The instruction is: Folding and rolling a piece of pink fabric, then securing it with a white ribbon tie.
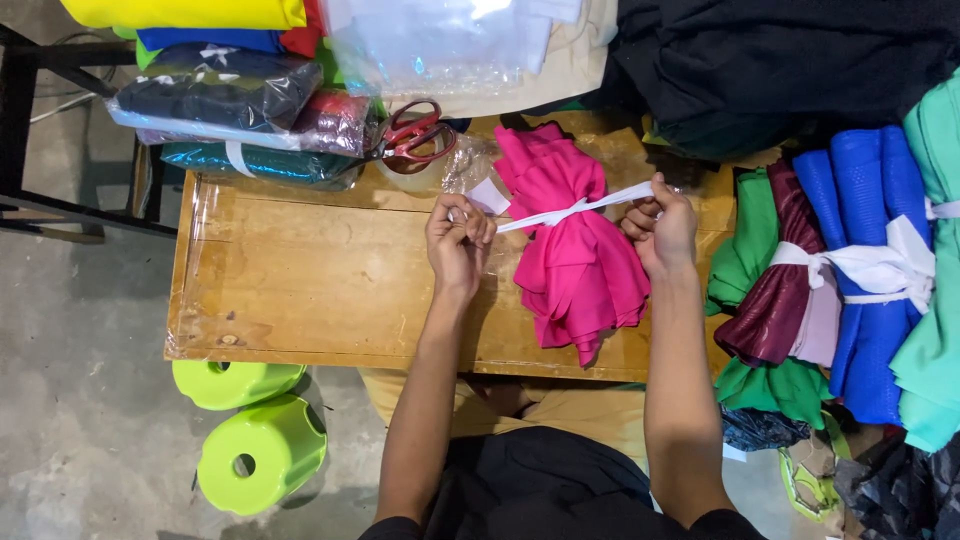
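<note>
Pink cloth bundle (575,250), long axis near-to-far.

Wooden table (300,290), pink fabric bundle (575,260), red scissors (418,132), wrapped fabric packs (240,110)

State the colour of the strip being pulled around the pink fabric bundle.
White strip, seen in the head view.

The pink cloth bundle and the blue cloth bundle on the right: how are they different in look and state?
The pink cloth bundle lies alone on the wooden table; the blue cloth bundle lies packed among other bundles. The white strip around the pink one is thin, with its ends in the left hand and right hand; the blue one's white band is wider, already knotted, untouched. Both are folded cloth bound at the middle.
</note>
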